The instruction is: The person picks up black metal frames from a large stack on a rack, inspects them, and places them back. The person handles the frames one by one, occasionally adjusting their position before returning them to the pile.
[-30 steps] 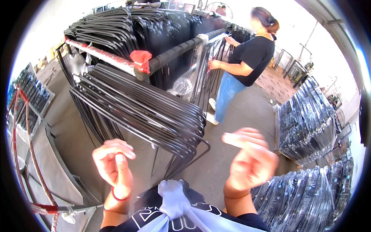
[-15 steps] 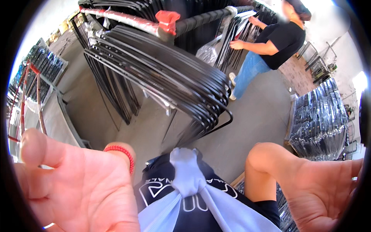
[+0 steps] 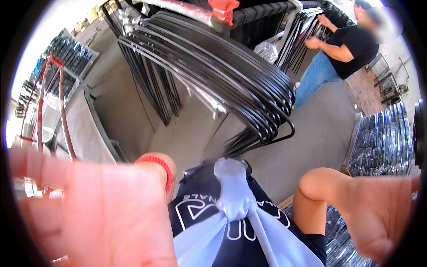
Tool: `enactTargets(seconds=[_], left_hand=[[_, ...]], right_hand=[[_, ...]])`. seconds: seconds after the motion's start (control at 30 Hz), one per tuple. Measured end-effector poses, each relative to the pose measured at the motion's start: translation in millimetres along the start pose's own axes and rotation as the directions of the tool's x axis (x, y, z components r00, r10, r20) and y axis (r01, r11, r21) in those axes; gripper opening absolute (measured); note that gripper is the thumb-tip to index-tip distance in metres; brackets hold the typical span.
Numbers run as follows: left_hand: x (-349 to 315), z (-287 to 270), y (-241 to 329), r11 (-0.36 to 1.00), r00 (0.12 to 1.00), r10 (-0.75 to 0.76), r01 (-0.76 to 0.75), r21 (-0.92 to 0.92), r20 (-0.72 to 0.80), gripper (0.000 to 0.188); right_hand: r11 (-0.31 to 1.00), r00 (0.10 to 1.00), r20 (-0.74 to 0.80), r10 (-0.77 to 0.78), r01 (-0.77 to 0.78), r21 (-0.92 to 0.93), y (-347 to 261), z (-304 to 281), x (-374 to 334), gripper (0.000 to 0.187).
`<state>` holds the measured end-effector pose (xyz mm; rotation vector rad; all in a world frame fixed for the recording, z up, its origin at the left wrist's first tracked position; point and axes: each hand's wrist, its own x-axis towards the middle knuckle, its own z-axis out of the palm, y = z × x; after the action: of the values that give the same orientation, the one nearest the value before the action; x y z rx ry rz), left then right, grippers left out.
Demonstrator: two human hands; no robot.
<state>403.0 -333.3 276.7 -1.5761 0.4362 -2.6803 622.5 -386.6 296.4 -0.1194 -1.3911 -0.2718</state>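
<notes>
My left hand (image 3: 106, 209) is raised close to the camera at the lower left, palm showing and fingers spread, with nothing in it. A red braided bracelet (image 3: 156, 165) circles that wrist. On the right side my right hand (image 3: 378, 213) is also held up empty, palm in view; its fingertips run into the dark rim. Neither hand touches anything I can see. Beyond them stands a row of bent black metal tube frames (image 3: 213, 75), packed side by side. Below, a light blue cloth (image 3: 238, 207) is knotted over my dark printed shirt (image 3: 193, 211).
A person in a black shirt (image 3: 356, 49) handles more black frames (image 3: 300, 33) at the upper right. Plastic-wrapped stacks (image 3: 382, 140) stand at the right. A red-and-white metal rack (image 3: 42, 102) is at the left. A red wrapping (image 3: 223, 11) covers the rack bar's joint.
The view has shifted, so the frames and the person appear further right and higher. My left hand looks larger and more blurred. Both hands remain raised and empty.
</notes>
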Motion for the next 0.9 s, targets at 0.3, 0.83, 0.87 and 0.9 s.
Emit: enactTargets(seconds=[0.3, 0.83, 0.87, 0.9], left_hand=[[-140, -97, -25, 0.144, 0.119, -0.933, 0.988, -0.048, -0.339, 0.021], [-223, -75, -25, -0.331, -0.419, -0.89, 0.866, -0.376, -0.181, 0.013], [-219, -73, -26, -0.324, -0.413, -0.893, 0.867, -0.378, -0.18, 0.012], [-211, -69, -25, -0.324, -0.413, -0.894, 0.865, -0.382, -0.176, 0.012]], right_hand=[[0.499, 0.502, 0.127, 0.855, -0.733, -0.461, 42, 24, -168, 0.012], [0.532, 0.557, 0.26, 0.788, -0.404, -0.745, 42, 45, -229, 0.021], [0.524, 0.552, 0.25, 0.795, -0.419, -0.742, 40, 47, -226, 0.021], [0.523, 0.544, 0.253, 0.8, -0.424, -0.74, 38, 48, -225, 0.021]])
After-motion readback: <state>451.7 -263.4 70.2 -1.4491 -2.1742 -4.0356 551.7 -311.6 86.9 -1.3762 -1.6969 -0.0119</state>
